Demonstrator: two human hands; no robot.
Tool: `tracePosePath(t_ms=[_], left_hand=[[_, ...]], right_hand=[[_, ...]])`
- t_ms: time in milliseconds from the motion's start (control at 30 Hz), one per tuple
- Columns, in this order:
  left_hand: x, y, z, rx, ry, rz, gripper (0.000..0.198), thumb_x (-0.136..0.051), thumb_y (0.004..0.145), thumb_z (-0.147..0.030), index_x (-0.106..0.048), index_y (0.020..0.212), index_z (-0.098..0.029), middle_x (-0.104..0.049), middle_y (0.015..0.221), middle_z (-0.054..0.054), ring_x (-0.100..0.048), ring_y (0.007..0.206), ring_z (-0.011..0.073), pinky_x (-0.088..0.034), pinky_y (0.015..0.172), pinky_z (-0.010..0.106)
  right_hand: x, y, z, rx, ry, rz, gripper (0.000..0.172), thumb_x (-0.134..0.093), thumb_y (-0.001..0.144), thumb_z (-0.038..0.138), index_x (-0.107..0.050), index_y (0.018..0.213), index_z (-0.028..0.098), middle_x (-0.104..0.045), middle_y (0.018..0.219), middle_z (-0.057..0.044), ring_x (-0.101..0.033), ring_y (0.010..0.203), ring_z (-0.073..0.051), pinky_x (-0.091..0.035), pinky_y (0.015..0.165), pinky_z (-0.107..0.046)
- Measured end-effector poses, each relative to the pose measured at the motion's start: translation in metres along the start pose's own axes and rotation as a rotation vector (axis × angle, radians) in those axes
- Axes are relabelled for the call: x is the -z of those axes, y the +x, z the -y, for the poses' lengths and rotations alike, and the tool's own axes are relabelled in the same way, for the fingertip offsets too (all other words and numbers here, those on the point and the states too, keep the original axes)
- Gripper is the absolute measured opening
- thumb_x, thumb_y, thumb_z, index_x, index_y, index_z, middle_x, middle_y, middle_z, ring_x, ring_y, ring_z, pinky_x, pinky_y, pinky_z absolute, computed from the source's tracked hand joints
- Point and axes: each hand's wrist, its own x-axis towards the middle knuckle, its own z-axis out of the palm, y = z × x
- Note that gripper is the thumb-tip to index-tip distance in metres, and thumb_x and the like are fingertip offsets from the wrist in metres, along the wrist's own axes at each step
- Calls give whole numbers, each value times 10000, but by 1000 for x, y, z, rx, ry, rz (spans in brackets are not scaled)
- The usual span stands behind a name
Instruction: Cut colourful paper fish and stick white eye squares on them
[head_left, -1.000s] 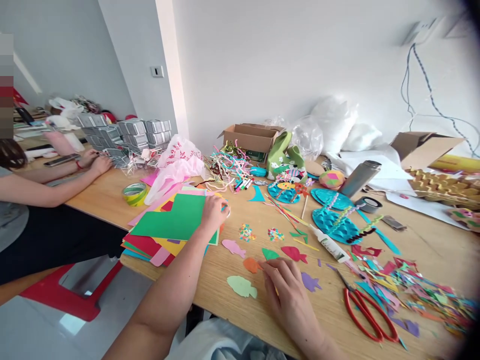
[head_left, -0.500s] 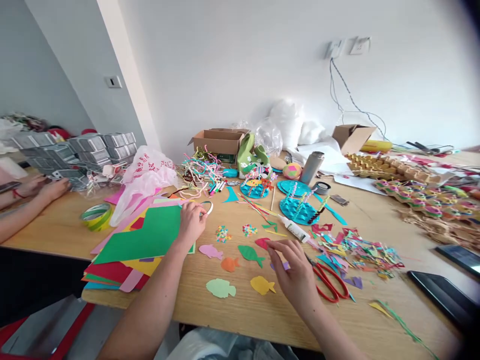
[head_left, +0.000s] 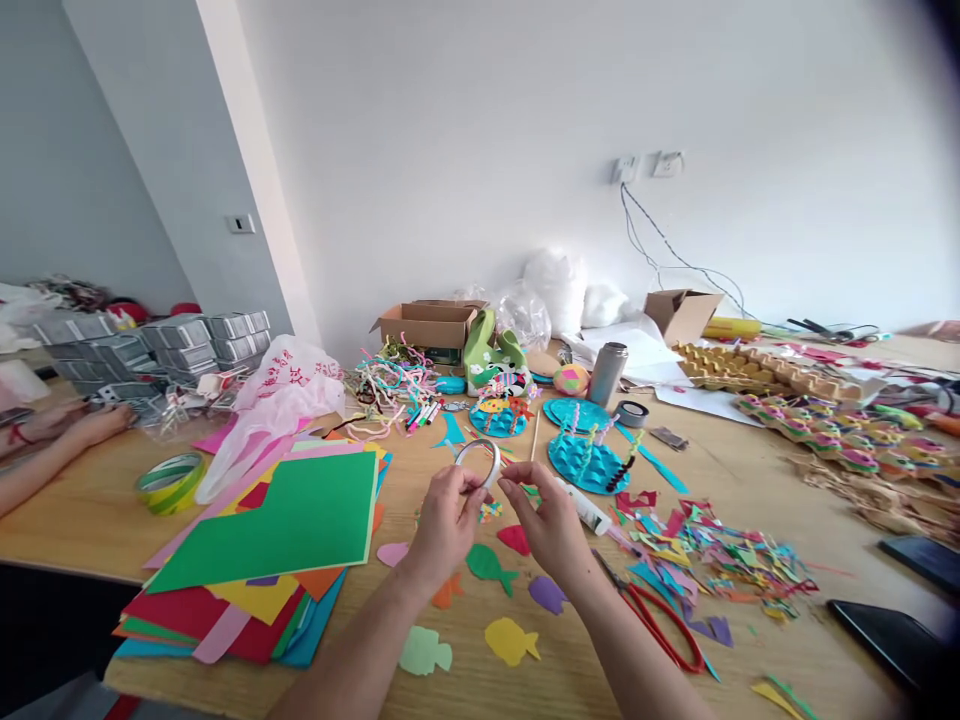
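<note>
Head view: our left hand (head_left: 448,512) grips a white tape roll (head_left: 495,464) upright, seemingly baring its rim beside our right hand (head_left: 552,512), whose hold we cannot tell.

The tape ring (head_left: 496,463) is white. Toward the near edge of the pale-brown worktop (head_left: 480,692) show a yellow fish (head_left: 511,641), a purple fish (head_left: 548,594), a pale green fish (head_left: 424,651) and a deeper green fish (head_left: 487,564). At its near left corner, the top sheet (head_left: 292,523) is green.
</note>
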Motion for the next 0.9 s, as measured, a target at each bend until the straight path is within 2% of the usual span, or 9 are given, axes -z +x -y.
tracePosePath(t_ms=[100, 200, 333, 467, 567, 667, 767, 833, 900], left_hand=[[-6, -7, 8, -45, 93, -32, 76, -519, 877, -237, -567, 818, -241, -682, 837, 58, -633, 901, 233, -494, 821, 392], [-8, -11, 13, -102, 140, -13, 89, -499, 893, -235, -559, 828, -247, -681, 807, 34, -630, 861, 218, -452, 927, 443], [-8, -12, 14, -156, 183, 27, 97, -471, 913, -203, -536, 864, -258, -692, 805, 4, -635, 872, 204, -341, 1060, 490], [-8, -13, 14, -197, 259, 38, 128, -442, 920, -179, -535, 877, -254, -689, 847, 22, -643, 849, 205, -357, 1049, 508], [-9, -13, 14, -252, 311, 53, 142, -435, 918, -162, -537, 879, -252, -676, 809, 22, -644, 797, 196, -359, 1050, 521], [-12, -15, 16, -312, 360, 49, 148, -419, 923, -147, -530, 881, -236, -676, 805, 22, -646, 779, 190, -356, 1049, 546], [-17, -17, 20, -361, 412, 27, 131, -416, 927, -134, -523, 901, -205, -675, 821, 26, -646, 808, 188, -357, 1049, 552], [-18, -19, 23, -379, 450, 24, 117, -425, 925, -129, -522, 902, -190, -668, 806, 26, -640, 814, 183, -350, 1060, 535], [-19, -21, 25, -382, 479, 33, 117, -428, 919, -122, -524, 897, -185, -662, 794, 27, -634, 816, 182, -349, 1066, 514]], right_hand=[[-2, -6, -4, 15, -14, 36, 161, -522, 910, 311, -588, 812, 202, -662, 799, -34, -603, 760, -187, -478, 689, -321], [-4, -9, -5, 20, -16, 90, 144, -511, 914, 270, -569, 801, 201, -651, 790, -31, -592, 774, -188, -466, 709, -328], [-6, -11, -11, -3, -10, 56, 117, -508, 914, 271, -552, 829, 203, -633, 801, -32, -582, 764, -188, -463, 698, -329], [-1, -7, -16, 12, -39, -14, 117, -503, 924, 289, -556, 863, 205, -624, 856, -47, -567, 822, -200, -459, 728, -341], [7, 10, -10, 102, -130, -11, 127, -501, 932, 297, -590, 923, 206, -630, 916, -66, -544, 900, -220, -442, 794, -372], [7, 41, 4, 189, -269, 127, 223, -541, 913, 331, -629, 1079, 209, -643, 1011, -87, -519, 983, -245, -416, 865, -401], [-10, 76, 12, 123, -436, 387, 351, -658, 826, 368, -655, 1139, 209, -676, 977, -89, -531, 1004, -268, -399, 865, -391], [-26, 94, 13, 68, -486, 538, 218, -719, 763, 309, -727, 957, 210, -695, 814, -57, -580, 904, -249, -397, 812, -352], [-44, 108, 12, 54, -494, 598, 24, -724, 730, 223, -732, 724, 201, -673, 669, -30, -602, 765, -208, -388, 747, -310]])
